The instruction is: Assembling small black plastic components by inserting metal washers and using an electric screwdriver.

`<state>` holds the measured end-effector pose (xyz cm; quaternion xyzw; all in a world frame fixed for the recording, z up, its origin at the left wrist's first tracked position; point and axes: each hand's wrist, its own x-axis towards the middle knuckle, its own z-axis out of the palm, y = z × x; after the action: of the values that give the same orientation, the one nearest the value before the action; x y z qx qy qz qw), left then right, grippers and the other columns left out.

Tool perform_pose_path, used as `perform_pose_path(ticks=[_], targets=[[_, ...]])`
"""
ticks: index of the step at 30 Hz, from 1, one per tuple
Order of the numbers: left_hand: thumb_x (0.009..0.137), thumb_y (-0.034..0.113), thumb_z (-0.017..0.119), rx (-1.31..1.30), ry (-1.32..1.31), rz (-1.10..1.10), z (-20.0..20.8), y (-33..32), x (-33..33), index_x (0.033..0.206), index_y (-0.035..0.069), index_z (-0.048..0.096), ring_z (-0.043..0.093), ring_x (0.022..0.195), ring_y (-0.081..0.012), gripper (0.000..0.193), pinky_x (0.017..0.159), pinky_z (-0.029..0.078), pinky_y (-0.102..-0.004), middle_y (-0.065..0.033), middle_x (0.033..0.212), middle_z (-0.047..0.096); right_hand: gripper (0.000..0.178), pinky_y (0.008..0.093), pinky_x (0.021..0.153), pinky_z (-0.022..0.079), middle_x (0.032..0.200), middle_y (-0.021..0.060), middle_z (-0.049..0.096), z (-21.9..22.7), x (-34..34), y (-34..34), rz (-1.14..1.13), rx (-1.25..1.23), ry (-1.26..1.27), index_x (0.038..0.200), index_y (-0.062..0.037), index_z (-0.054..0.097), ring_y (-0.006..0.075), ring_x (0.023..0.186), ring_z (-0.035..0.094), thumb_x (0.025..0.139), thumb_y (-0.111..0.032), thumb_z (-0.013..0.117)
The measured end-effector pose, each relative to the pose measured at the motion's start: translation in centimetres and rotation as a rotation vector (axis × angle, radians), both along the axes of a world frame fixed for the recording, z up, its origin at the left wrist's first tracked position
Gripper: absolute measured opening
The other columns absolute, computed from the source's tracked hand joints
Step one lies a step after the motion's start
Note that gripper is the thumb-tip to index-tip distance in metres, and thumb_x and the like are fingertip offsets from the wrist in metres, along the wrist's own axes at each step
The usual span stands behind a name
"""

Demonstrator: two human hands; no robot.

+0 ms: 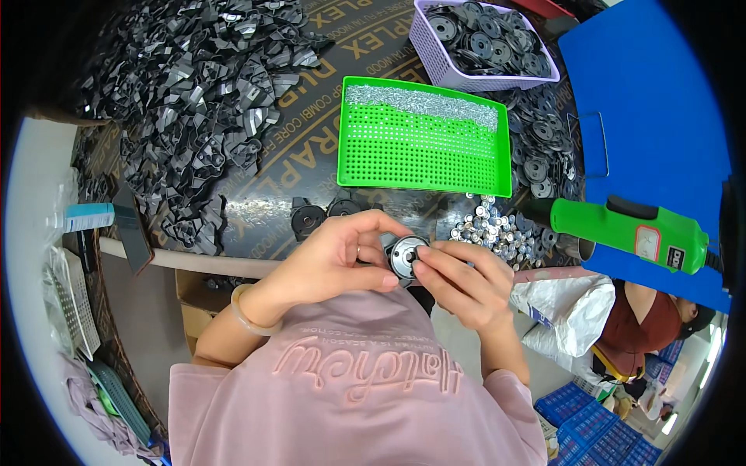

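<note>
Close to my body, above the table's near edge, I hold a small round part (402,264) with a silver face and a dark centre hole. My left hand (330,260) grips its left side between thumb and forefinger. On its right side, the thumb and fingers of my right hand (470,286) are closed on the disc; whether a smaller piece sits between them is hidden. Just beyond my left hand, two black housings (308,218) rest on the table. Small silver round pieces (488,231) are heaped beyond my right hand.
A green perforated tray (420,167) holds many tiny silver pieces along its far side. Behind it stands a lilac basket (439,66) of dark discs, with more discs (536,147) loose alongside. A green power screwdriver (637,233) lies right. Black plastic parts (210,101) cover the far left.
</note>
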<state>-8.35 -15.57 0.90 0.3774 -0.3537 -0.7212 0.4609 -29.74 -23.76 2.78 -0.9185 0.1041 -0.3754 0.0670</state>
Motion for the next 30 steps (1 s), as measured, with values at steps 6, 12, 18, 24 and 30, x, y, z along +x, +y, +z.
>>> perform_pose_path(ticks=[6,12,18,24,30], targets=[[0.080,-0.012,0.074,-0.011,-0.061,-0.041,-0.3,-0.3,-0.2,0.130,-0.003,0.054,0.067,0.092,-0.0111,0.055,0.077,0.056,-0.0234,-0.0061,0.099,0.068,0.016,0.0272,0.064,0.058,0.097,0.0037,0.073,0.2,-0.5,0.6,-0.033,-0.088,0.099,0.085,-0.0076,0.074,0.0197,0.086,0.069,0.069,-0.008,0.075],[0.082,-0.003,0.078,-0.035,-0.170,-0.058,0.4,-0.4,0.0,0.129,-0.001,0.057,0.057,0.073,-0.0021,0.052,0.063,0.045,-0.0178,0.0034,0.078,0.059,0.013,0.0288,0.069,0.058,0.099,0.0038,0.072,0.9,-0.4,1.2,-0.053,-0.114,0.145,0.087,-0.0075,0.074,0.0197,0.092,0.067,0.074,-0.008,0.075],[0.083,0.001,0.079,-0.023,-0.220,0.031,1.3,0.0,-0.5,0.127,-0.002,0.058,0.050,0.067,-0.0002,0.049,0.058,0.038,-0.0171,0.0054,0.072,0.056,0.012,0.0295,0.069,0.058,0.096,0.0041,0.071,0.9,0.0,1.8,-0.103,-0.130,0.165,0.087,-0.0056,0.074,0.0187,0.088,0.066,0.075,-0.007,0.075],[0.078,-0.006,0.081,0.017,-0.186,0.027,1.7,-0.1,-0.6,0.129,-0.002,0.055,0.061,0.075,-0.0040,0.057,0.064,0.050,-0.0181,0.0007,0.080,0.062,0.014,0.0293,0.068,0.057,0.095,0.0044,0.071,1.3,-0.1,1.9,-0.121,-0.122,0.191,0.087,-0.0048,0.074,0.0190,0.086,0.066,0.073,-0.008,0.075],[0.073,-0.012,0.080,0.049,-0.091,-0.008,1.4,-0.2,-0.6,0.133,-0.003,0.052,0.068,0.087,-0.0118,0.067,0.076,0.059,-0.0251,-0.0043,0.089,0.065,0.015,0.0293,0.069,0.057,0.095,0.0040,0.071,1.1,-0.5,1.9,-0.125,-0.121,0.195,0.088,-0.0044,0.074,0.0189,0.087,0.065,0.073,-0.007,0.074]])
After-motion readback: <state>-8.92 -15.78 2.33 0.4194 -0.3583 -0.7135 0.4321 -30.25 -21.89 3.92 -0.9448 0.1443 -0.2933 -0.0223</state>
